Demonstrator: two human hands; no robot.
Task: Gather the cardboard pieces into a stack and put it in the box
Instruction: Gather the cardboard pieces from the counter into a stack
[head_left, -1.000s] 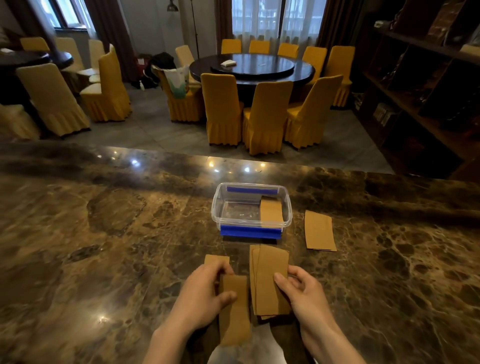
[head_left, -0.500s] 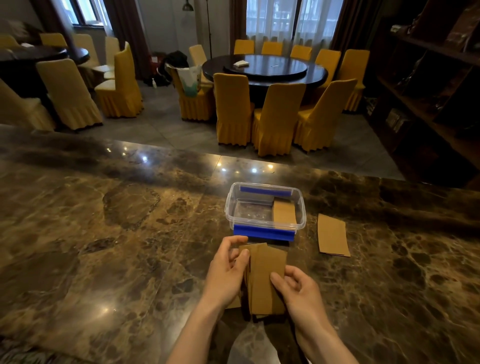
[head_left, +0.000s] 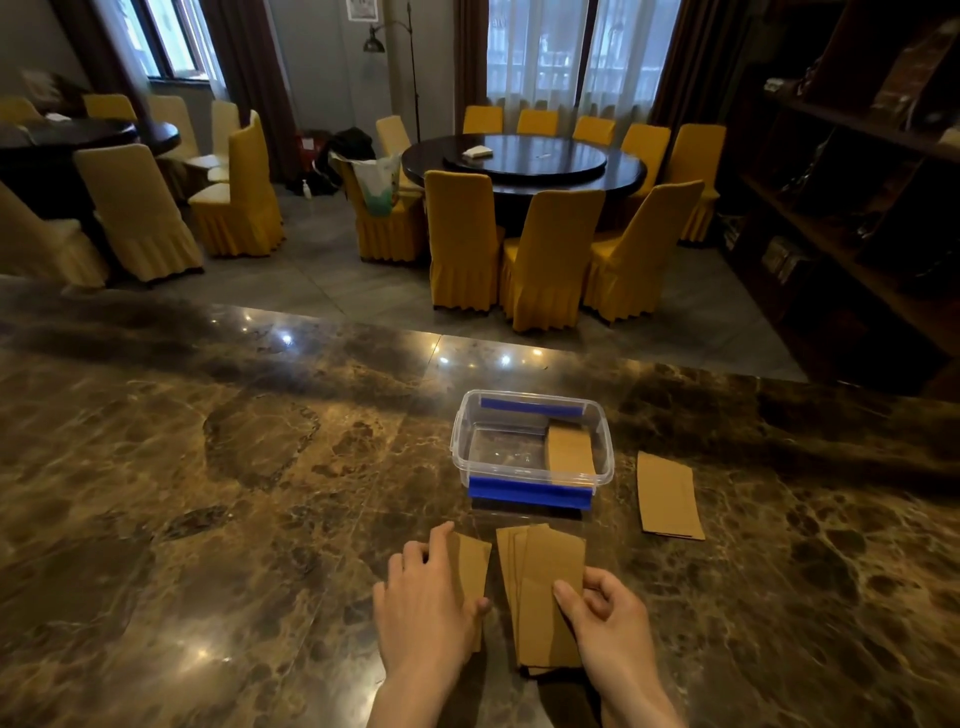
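A fanned stack of brown cardboard pieces (head_left: 545, 577) lies on the marble counter in front of me, and my right hand (head_left: 605, 616) pinches its lower right side. Just left of it lies a single cardboard piece (head_left: 470, 566), with my left hand (head_left: 423, 608) resting over it, fingers around its edges. Beyond them stands a clear plastic box (head_left: 530, 486) with blue clips, holding one cardboard piece (head_left: 570, 449) at its right side. Another cardboard piece (head_left: 669, 496) lies flat to the right of the box.
The dark marble counter (head_left: 234, 493) stretches wide to the left and right. Beyond its far edge are a round dining table (head_left: 524, 163) with yellow-covered chairs and wooden shelves (head_left: 857, 208) along the right wall.
My left hand moved left off the stack and now covers a single piece lying beside it. My right hand keeps its hold on the stack.
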